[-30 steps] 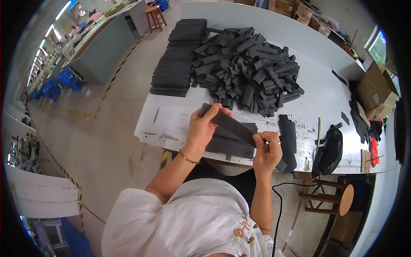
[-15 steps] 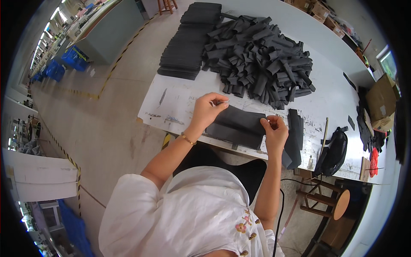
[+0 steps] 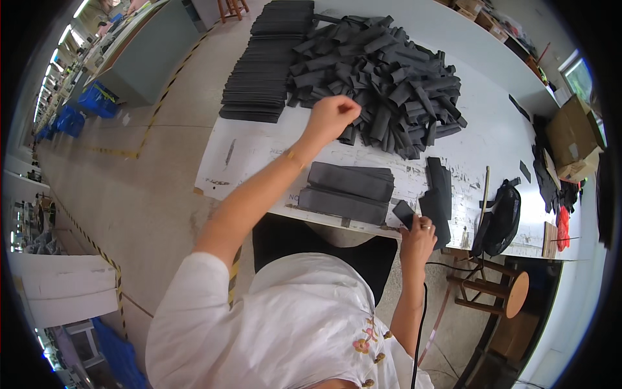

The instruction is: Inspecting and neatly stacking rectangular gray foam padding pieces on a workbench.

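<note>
Left hand [image 3: 332, 120]: fingertips curled, grip unclear; heap of dark-grey fabric-looking strips [image 3: 389, 84] just beyond, contact unclear. Right hand [image 3: 418, 240], well apart, clamped on small black rectangular block [image 3: 403, 212], lower end hidden.

Light is bright, lamps [image 3: 81, 8] glare upper left, and edges curve darkly.

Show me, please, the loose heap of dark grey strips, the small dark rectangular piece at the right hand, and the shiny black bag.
Loose heap [image 3: 382, 81], head view: its middle.
Small dark piece [image 3: 403, 213], head view: its visible face.
Shiny black bag [image 3: 504, 217], head view: its rounded body.
</note>
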Action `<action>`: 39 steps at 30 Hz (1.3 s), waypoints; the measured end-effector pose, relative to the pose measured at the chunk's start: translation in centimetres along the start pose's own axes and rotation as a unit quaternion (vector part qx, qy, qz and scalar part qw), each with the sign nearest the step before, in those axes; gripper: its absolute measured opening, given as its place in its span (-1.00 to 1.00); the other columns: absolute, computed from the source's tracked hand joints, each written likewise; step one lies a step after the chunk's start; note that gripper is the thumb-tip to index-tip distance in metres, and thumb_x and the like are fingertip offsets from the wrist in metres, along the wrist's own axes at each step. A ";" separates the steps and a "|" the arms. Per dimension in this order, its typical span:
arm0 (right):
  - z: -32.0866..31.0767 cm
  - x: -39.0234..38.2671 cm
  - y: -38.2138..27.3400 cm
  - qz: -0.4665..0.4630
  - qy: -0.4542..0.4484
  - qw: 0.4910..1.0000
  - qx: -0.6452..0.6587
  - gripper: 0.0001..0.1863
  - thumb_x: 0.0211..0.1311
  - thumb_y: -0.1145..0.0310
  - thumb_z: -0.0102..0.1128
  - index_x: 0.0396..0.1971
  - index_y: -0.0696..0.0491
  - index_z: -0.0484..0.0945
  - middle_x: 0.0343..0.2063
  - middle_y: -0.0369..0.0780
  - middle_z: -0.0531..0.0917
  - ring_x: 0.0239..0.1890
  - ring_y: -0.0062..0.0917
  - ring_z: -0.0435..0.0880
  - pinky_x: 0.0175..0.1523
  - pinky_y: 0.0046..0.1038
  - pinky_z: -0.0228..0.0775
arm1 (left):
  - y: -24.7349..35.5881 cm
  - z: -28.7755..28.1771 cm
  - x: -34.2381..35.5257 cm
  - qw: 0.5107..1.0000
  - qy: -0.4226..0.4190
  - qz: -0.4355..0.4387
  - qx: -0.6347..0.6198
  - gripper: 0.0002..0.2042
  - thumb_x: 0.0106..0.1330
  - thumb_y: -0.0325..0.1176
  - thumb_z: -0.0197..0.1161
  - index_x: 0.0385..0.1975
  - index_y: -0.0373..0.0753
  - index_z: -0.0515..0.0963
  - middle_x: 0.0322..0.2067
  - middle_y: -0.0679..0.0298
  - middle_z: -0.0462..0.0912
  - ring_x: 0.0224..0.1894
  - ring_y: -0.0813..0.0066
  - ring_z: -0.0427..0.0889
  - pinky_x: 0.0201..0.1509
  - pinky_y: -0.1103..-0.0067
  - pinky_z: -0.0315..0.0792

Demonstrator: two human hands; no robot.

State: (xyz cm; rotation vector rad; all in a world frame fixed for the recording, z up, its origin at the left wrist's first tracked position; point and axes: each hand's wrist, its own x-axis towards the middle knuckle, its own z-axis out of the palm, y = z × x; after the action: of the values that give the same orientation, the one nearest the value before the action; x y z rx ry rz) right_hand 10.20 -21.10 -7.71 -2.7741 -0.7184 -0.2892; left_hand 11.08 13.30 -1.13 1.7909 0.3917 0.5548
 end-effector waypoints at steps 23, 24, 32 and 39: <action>3.0 -0.6 1.5 -0.143 0.054 0.988 0.032 -0.97 0.14 0.56 0.09 -0.42 0.17 0.44 -0.37 -0.04 0.50 -0.22 -0.14 0.49 -0.11 -0.17 0.34 | -1.1 -1.0 3.3 0.913 -0.146 -0.246 -0.290 -0.74 0.38 -0.46 0.14 -0.07 -0.55 0.45 -0.22 -0.07 0.68 -0.35 0.25 0.72 -0.33 0.53 0.65; 2.9 -0.4 1.2 -0.151 0.053 0.986 0.050 -0.97 0.14 0.57 0.09 -0.42 0.17 0.44 -0.37 -0.03 0.49 -0.23 -0.13 0.48 -0.11 -0.16 0.34 | -0.6 -2.3 2.3 0.916 -0.147 -0.220 -0.301 -0.74 0.38 -0.46 0.14 -0.06 -0.55 0.45 -0.19 -0.05 0.67 -0.30 0.25 0.71 -0.27 0.52 0.65; 1.5 1.5 1.1 -0.034 0.167 0.972 0.164 -0.85 0.08 0.54 0.20 -0.33 0.00 0.60 -0.31 -0.22 0.64 -0.21 -0.26 0.60 -0.11 -0.24 0.36 | 2.3 -3.2 -3.3 0.876 -0.092 -0.172 -0.441 -0.68 0.36 -0.48 0.18 0.08 -0.40 0.46 -0.04 0.09 0.63 0.00 0.19 0.65 0.12 0.25 0.58; -1.7 4.7 -1.9 0.042 0.171 0.883 0.435 -0.90 0.38 0.53 0.10 -0.15 0.12 0.53 -0.43 -0.39 0.50 -0.39 -0.75 0.38 -0.28 -0.67 0.27 | 4.5 0.4 -5.6 0.875 -0.065 -0.201 -0.435 -0.84 0.39 -0.45 0.15 -0.11 -0.35 0.48 -0.11 0.03 0.66 -0.09 0.12 0.70 -0.02 0.34 0.65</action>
State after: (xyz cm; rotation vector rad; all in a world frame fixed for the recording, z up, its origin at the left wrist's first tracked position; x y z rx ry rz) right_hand 13.04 -17.92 -4.49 -1.8240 -0.4671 -0.3238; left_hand 6.54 8.78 2.19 0.8304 0.3315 0.2382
